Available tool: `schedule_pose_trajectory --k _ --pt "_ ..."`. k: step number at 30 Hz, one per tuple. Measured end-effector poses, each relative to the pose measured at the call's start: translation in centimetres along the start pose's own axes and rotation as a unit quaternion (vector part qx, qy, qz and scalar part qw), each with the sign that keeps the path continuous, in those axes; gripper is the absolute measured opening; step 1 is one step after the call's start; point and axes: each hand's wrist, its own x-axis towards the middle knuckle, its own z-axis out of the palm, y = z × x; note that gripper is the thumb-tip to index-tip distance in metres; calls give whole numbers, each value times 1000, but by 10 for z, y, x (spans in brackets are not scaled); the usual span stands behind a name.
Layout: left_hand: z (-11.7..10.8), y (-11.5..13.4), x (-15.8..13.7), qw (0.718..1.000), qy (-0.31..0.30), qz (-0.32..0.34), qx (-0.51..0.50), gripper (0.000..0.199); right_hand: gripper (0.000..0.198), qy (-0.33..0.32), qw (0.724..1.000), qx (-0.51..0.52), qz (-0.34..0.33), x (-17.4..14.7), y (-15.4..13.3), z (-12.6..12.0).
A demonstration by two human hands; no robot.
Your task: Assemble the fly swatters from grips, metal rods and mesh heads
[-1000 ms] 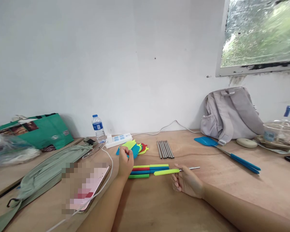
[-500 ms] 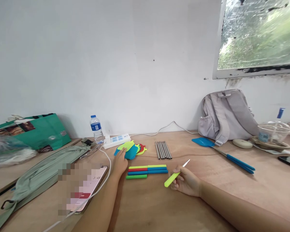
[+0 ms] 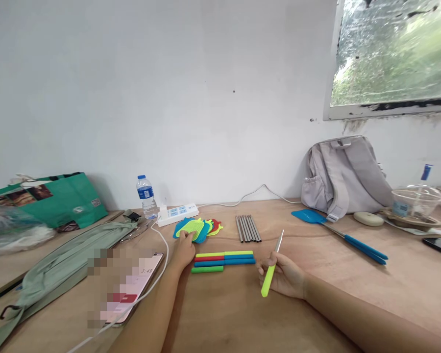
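My left hand (image 3: 184, 249) is at a loose pile of fly swatter heads, its fingers closed on the near edge of a yellow-green mesh swatter head (image 3: 191, 228). Under and beside that one lie blue swatter heads (image 3: 201, 237) and a red one (image 3: 216, 225). My right hand (image 3: 283, 275) grips a yellow-green handle (image 3: 267, 283) with a slim metal rod (image 3: 279, 241) sticking up from it, tilted slightly right. Between the hands lie rows of coloured handles (image 3: 238, 261). Behind them is a group of metal tubes (image 3: 248, 229), side by side.
On the right lies a blue fly swatter (image 3: 363, 248), before a grey backpack (image 3: 347, 176) and a plastic cup (image 3: 417, 203). Left are a phone (image 3: 135, 289) with a white cable across it, a green strap bag (image 3: 66, 260), a water bottle (image 3: 146, 196) and a power strip (image 3: 178, 214).
The yellow-green swatter head has come toward me under my left fingers, which are now curled at its edge. My right hand has turned the handle more upright, rod pointing up.
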Motion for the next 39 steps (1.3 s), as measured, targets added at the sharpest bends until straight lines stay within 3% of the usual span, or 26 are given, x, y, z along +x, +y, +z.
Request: schedule_pose_trajectory --k 4,12,16,23,30,34,37,39 --pt "1 -1 0 1000 16 -9 -24 46 25 16 1000 1 16 -1 -2 1" --pt "4 -3 1 994 20 72 -77 35 22 20 1000 -7 -1 1 -1 -3" --pt "3 -2 1 988 9 109 -106 43 18 28 999 -19 -8 1 -3 -3" --pt "5 -4 3 976 18 126 -175 38 15 43 999 -4 -23 2 -6 -6" --pt "-1 2 4 972 135 72 -178 42 15 58 997 -10 -40 3 -6 -10" --pt "-10 4 2 961 176 -16 -214 41 21 73 994 -42 -73 2 -9 -9" --pt "-14 5 1 931 206 -68 -293 32 25 75 988 -73 -113 1 -12 -8" --pt "-13 7 1 892 224 -70 -387 29 27 77 983 -90 -143 2 -14 -10"
